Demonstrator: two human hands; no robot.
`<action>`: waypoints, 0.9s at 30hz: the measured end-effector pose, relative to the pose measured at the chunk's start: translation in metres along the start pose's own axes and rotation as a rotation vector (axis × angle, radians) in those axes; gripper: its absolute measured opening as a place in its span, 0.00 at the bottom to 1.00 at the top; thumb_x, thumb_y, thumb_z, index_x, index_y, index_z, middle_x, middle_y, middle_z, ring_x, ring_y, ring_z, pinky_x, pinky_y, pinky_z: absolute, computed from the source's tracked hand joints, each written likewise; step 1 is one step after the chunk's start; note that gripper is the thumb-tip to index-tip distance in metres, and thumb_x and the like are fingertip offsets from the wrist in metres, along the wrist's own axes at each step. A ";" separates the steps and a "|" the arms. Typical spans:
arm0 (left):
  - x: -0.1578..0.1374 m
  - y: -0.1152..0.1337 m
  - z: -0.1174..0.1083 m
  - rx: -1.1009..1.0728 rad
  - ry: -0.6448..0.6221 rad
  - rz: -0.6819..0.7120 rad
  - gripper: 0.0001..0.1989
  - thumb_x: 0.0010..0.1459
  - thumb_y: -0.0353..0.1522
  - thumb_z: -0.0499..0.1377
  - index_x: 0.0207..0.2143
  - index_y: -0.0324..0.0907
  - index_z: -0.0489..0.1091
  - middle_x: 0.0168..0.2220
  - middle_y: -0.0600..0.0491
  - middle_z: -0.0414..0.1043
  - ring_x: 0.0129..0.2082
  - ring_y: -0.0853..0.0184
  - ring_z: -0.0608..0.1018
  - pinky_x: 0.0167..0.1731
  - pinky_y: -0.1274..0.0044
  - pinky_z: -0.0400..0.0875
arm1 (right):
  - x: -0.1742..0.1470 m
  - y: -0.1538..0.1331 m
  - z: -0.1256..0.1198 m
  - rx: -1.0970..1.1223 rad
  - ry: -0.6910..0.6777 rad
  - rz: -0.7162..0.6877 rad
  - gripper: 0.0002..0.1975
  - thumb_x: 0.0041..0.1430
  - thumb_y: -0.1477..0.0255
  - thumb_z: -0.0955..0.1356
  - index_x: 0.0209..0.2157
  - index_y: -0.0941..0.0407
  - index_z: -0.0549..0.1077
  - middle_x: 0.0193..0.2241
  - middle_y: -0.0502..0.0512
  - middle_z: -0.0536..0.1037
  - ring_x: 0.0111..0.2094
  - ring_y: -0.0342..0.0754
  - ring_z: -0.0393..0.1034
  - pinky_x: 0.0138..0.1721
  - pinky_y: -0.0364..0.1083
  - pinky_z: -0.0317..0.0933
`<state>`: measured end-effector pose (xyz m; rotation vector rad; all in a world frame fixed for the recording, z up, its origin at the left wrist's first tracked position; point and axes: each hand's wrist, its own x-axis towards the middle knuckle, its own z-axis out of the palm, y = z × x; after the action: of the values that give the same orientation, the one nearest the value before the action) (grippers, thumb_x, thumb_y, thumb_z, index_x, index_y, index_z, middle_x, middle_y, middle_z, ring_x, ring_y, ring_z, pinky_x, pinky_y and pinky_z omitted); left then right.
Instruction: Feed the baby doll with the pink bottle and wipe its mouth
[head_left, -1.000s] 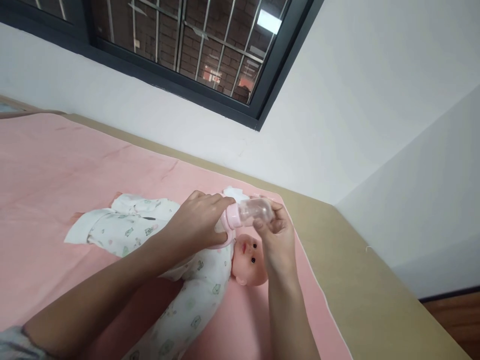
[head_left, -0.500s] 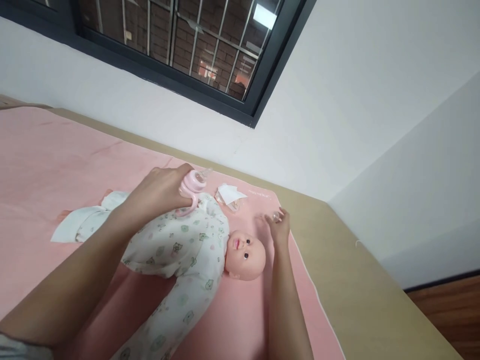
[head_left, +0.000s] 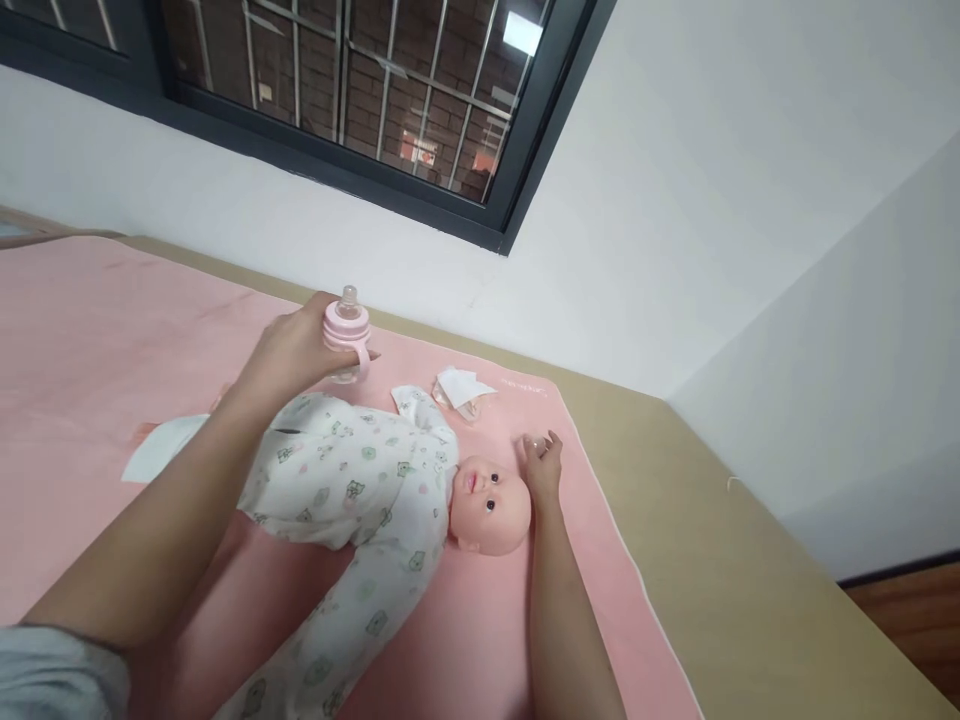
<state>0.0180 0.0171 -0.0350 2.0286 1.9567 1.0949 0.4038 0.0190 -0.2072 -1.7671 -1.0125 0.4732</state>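
Note:
A pink baby bottle (head_left: 346,322) with a clear teat stands nearly upright in my left hand (head_left: 296,345), whose fingers wrap round its body and handle. It is held above the torso of a baby doll (head_left: 495,510) that lies on its back in a white printed outfit. Beyond the doll's head, my right hand (head_left: 547,470) is closed on a small clear rounded piece (head_left: 536,446), which looks like a bottle cap. My right forearm runs close beside the doll's head.
Under the doll spreads a pink mat (head_left: 480,640) on a wooden table (head_left: 675,520). White tissue or paper (head_left: 459,386) lies on the mat near the doll's sleeve. A wall and a dark-framed barred window (head_left: 495,230) rise behind the table.
The bottle in my left hand has moved left and up, from tilted to nearly upright. My right hand has come slightly lower and to the left, still holding the clear piece.

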 end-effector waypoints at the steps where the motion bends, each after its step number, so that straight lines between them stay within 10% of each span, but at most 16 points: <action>1: 0.005 -0.001 0.009 -0.011 -0.011 0.000 0.24 0.45 0.49 0.62 0.42 0.48 0.63 0.38 0.52 0.75 0.38 0.53 0.77 0.30 0.72 0.65 | 0.000 0.000 0.000 0.019 0.005 -0.004 0.42 0.51 0.51 0.63 0.62 0.61 0.54 0.59 0.70 0.63 0.59 0.59 0.60 0.58 0.54 0.55; 11: 0.061 -0.033 0.091 0.232 -0.246 -0.011 0.30 0.45 0.45 0.61 0.49 0.42 0.60 0.45 0.44 0.75 0.44 0.51 0.77 0.32 0.73 0.67 | 0.003 0.005 0.000 0.082 0.022 -0.046 0.40 0.56 0.46 0.56 0.60 0.62 0.56 0.58 0.70 0.64 0.58 0.58 0.62 0.55 0.52 0.57; 27: 0.083 -0.073 0.112 0.174 -0.410 -0.076 0.36 0.41 0.35 0.63 0.54 0.36 0.58 0.43 0.43 0.75 0.42 0.52 0.78 0.32 0.74 0.68 | 0.006 0.010 0.003 0.111 0.070 -0.082 0.38 0.56 0.46 0.58 0.57 0.60 0.61 0.55 0.69 0.68 0.55 0.55 0.65 0.51 0.50 0.60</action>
<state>0.0128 0.1474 -0.1227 2.0372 1.9424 0.4557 0.4099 0.0243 -0.2166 -1.6261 -0.9867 0.4063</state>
